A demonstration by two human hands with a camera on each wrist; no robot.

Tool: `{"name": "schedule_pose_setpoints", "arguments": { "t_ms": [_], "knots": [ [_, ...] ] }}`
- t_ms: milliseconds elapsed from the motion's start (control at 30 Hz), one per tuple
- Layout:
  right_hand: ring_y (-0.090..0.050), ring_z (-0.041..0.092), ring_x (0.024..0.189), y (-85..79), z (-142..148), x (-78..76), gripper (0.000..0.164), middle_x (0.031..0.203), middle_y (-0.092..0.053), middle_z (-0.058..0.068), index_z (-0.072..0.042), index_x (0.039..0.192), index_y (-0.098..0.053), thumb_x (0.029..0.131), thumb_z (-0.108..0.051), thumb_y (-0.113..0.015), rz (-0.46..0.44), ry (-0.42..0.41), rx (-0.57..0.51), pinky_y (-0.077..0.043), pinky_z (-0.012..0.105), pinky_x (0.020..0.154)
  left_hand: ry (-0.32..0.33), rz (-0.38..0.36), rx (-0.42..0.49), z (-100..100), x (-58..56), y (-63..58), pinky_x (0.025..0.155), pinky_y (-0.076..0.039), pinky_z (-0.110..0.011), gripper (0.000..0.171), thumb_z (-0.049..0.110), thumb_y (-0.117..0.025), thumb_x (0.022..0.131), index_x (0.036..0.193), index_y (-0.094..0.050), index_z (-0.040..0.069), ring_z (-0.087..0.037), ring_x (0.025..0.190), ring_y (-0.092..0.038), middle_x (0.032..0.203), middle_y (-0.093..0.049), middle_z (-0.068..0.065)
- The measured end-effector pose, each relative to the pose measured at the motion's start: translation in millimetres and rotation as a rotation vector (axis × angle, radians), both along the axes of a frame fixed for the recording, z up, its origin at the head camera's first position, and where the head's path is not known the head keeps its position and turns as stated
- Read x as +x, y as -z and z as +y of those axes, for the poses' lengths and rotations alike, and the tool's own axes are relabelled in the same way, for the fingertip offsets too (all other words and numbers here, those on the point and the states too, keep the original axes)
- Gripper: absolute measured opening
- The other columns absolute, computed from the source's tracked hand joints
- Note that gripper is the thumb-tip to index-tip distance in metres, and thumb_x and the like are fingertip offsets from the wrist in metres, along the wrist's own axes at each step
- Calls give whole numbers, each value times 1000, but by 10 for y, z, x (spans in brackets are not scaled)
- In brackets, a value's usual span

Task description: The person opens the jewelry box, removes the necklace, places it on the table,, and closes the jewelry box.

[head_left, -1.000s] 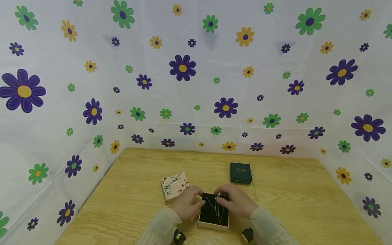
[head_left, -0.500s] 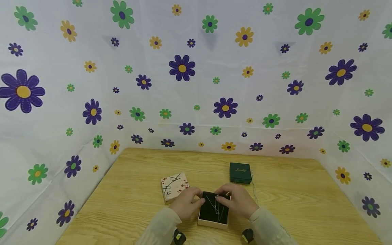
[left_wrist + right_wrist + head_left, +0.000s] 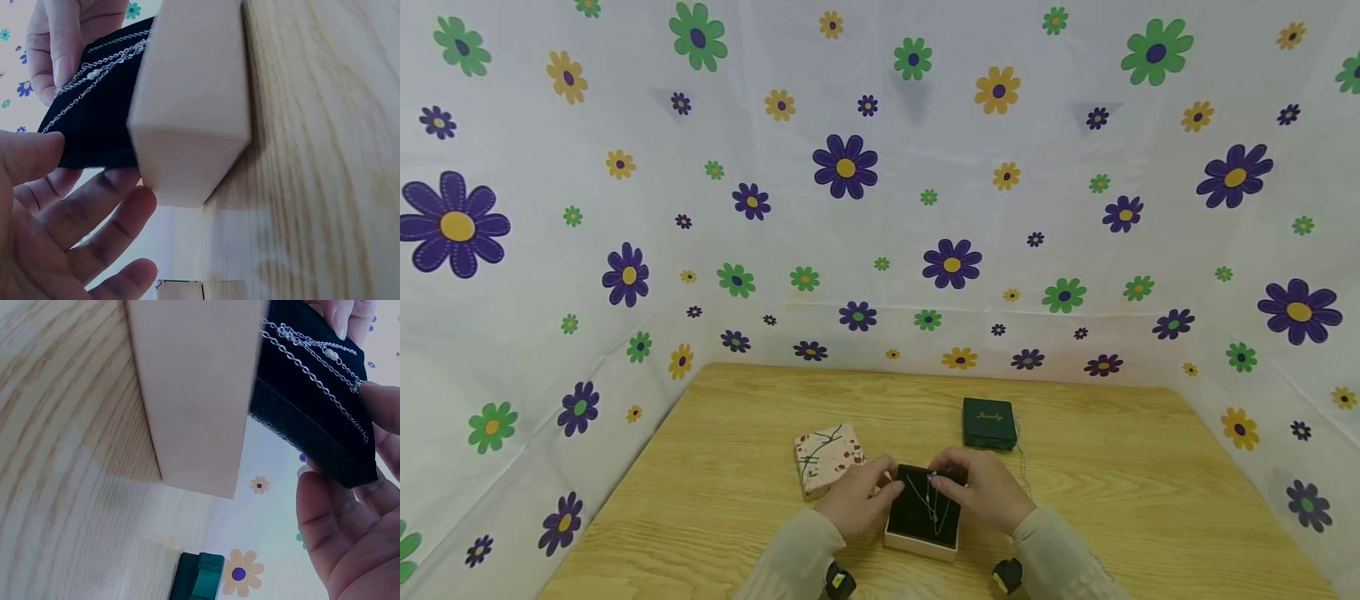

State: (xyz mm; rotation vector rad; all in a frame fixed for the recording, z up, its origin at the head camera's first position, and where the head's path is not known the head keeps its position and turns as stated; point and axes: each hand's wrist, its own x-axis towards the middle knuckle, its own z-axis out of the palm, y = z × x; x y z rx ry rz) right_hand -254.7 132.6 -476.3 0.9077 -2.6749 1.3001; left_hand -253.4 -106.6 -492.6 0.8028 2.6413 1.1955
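A small cream box (image 3: 921, 546) stands on the table, partly covered by a black velvety jewelry pad (image 3: 908, 518). In both wrist views the pad (image 3: 312, 419) slants up out of the box, its far edge raised. A thin silver necklace (image 3: 94, 74) with a small light bead lies across the pad. My left hand (image 3: 853, 498) pinches the far left corner, thumb on top and fingers at the back. At the far right corner, my right hand (image 3: 992, 492) grips the pad, its thumb over the chain. The inside of the box is hidden.
Left of the box lies a cream lid (image 3: 829, 457) with a branch-and-blossom print. A dark green jewelry box (image 3: 989, 423) stands behind on the right, a thin chain or cord (image 3: 1026, 471) trailing beside it. Flowered cloth surrounds the wooden table (image 3: 715, 500).
The pad's far edge has risen slightly, and both hands keep hold of it. The box's near edge has shifted slightly away. The lid and green box stay put.
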Motion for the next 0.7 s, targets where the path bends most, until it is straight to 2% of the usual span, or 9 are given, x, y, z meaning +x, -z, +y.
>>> {"name": "schedule_pose_setpoints", "arguments": {
  "t_ms": [167,500,700],
  "knots": [
    [-63,5,77,-13,-1,1,9,91,-66,-10,-21,101,-68,92,-18,-67,-7,3,-2,-53,24,68,6,-7,-1,2,13,-16,61,-46,-27,9,30,-49,102,104,-53,22,-7,73,-58,97,-67,-1],
    [-61,7,76,-31,-1,20,7,89,-65,-11,-19,99,-68,92,-20,-66,0,9,1,-53,25,67,14,6,-17,7,18,-12,62,-45,-27,11,30,-48,102,105,-52,21,-7,73,-57,98,-67,0],
    [-60,8,75,-37,2,10,6,88,-65,-12,-20,99,-68,92,-20,-66,7,18,6,-52,24,66,29,-28,0,25,34,-39,49,-39,-23,14,30,-43,104,105,-49,17,-6,55,-49,74,-62,2]
  ]
}}
